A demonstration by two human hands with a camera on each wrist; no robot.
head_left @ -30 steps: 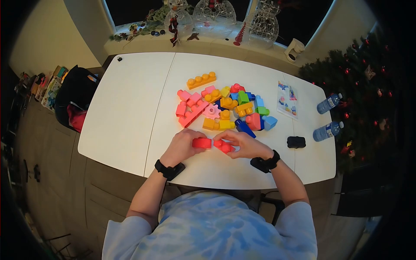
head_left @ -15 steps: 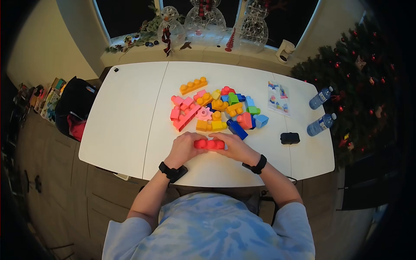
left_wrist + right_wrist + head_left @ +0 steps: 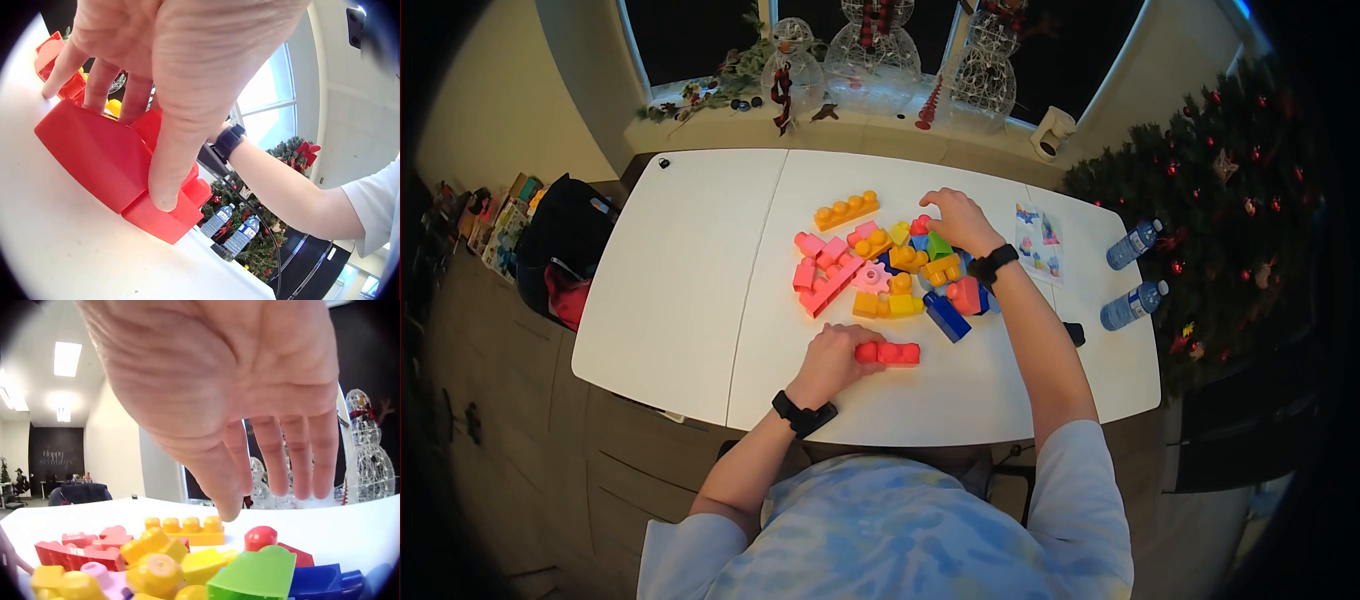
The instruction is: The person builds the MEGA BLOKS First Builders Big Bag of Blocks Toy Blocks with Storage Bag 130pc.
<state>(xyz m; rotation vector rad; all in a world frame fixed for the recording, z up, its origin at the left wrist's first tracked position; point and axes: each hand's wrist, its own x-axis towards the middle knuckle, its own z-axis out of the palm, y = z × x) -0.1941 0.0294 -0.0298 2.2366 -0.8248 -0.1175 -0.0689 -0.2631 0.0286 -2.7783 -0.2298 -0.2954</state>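
Observation:
My left hand (image 3: 832,362) pinches a pair of joined red building blocks (image 3: 890,353) low over the table's near side. In the left wrist view, the thumb lies across the seam between a larger curved red block (image 3: 100,153) and a smaller studded one (image 3: 165,219). My right hand (image 3: 962,222) reaches over the far right of the block pile, fingers extended and apart with nothing between them. Below it in the right wrist view are a round-topped red block (image 3: 260,538), a green block (image 3: 253,575) and a blue block (image 3: 319,582).
Loose pink, yellow and blue blocks, with a pink gear-shaped piece (image 3: 872,277), cover the middle of the white table (image 3: 670,280). A long yellow-orange block (image 3: 846,210) lies behind them. On the right are a picture sheet (image 3: 1040,245), two water bottles (image 3: 1134,305) and a dark case (image 3: 1076,333).
The two red pieces, apart at first, came together between both hands. My right hand then let go and moved away to the far right of the pile; my left kept hold.

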